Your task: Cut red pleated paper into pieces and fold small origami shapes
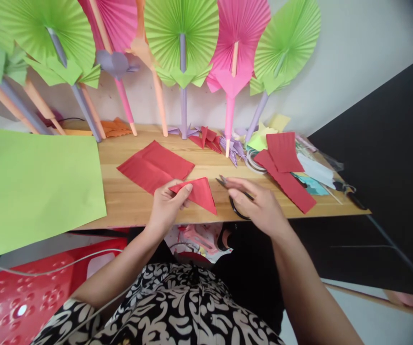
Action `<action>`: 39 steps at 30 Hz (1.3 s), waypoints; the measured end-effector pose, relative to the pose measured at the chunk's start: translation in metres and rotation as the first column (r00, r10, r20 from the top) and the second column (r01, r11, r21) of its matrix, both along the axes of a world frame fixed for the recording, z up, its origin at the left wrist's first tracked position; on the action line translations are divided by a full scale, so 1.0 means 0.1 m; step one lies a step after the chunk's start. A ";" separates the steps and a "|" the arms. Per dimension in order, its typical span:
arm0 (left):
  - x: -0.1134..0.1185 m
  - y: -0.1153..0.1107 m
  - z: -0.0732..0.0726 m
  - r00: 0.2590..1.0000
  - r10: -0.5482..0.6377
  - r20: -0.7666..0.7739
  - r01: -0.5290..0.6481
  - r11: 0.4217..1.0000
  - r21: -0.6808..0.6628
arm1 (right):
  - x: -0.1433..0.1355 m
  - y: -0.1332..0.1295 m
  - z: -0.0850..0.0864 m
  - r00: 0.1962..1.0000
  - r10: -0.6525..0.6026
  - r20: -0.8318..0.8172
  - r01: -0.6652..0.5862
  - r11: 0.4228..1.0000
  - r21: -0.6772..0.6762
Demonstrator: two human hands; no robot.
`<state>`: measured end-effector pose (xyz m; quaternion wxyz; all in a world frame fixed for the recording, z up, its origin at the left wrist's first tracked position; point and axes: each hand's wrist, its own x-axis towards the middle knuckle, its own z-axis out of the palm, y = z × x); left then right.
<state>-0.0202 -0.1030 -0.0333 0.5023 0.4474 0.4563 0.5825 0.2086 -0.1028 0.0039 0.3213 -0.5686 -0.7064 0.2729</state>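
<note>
A folded piece of red paper (203, 195) is pinched in my left hand (172, 199), thumb on top, its pointed corner reaching right. My right hand (258, 203) grips a pair of scissors (222, 181) with black handles; the blade tips point left and sit a short gap from the paper's right edge. Part of the handles is hidden behind my fingers. Just beyond my left hand, a larger creased red sheet (152, 165) lies on the wooden table (127, 206).
Pleated paper fans in green (182, 38) and pink (240, 33) lean on the wall. A large green sheet (41, 187) overhangs the table's left front edge. Red strips (287, 179), a tape roll (255, 162) and paper scraps lie at right. A red stool (30, 292) stands below.
</note>
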 end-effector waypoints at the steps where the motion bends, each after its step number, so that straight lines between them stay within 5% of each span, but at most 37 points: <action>1: 0.02 -0.01 0.01 1.000 -0.009 -0.013 0.009 1.000 0.011 | -0.10 -0.02 0.01 0.988 0.064 -0.144 -0.076 0.994 -0.078; 3: 0.05 -0.04 0.02 0.999 -0.024 -0.044 0.025 0.999 0.025 | -0.29 -0.02 -0.01 0.929 0.083 -0.361 -0.148 0.977 -0.155; 6: 0.07 -0.07 0.05 0.995 -0.039 -0.090 0.043 0.998 0.036 | -0.46 0.00 -0.09 0.878 0.040 -0.476 -0.119 0.983 -0.138; 13: 0.13 -0.07 0.05 0.988 -0.108 -0.106 0.115 0.991 0.061 | -0.49 0.03 -0.13 0.913 -0.067 -0.402 0.070 0.998 -0.007; 18: 0.19 -0.03 -0.01 0.973 -0.227 -0.044 0.224 0.973 -0.056 | -0.51 0.03 -0.10 0.890 -0.105 -0.443 0.110 0.994 -0.014; 25: 0.15 0.03 -0.05 0.998 -0.062 -0.020 0.061 0.996 -0.061 | -0.48 -0.01 -0.19 0.888 -0.008 -0.459 -0.094 0.975 -0.199; 32: 0.15 0.03 -0.03 0.993 -0.084 -0.087 0.080 0.996 -0.047 | -0.56 -0.06 -0.22 0.925 -0.035 -0.379 -0.031 0.985 -0.167; 39: 0.02 0.10 -0.02 0.996 -0.047 -0.072 0.043 0.998 -0.046 | -0.26 -0.08 -0.21 0.920 -0.080 -0.385 0.006 0.982 -0.189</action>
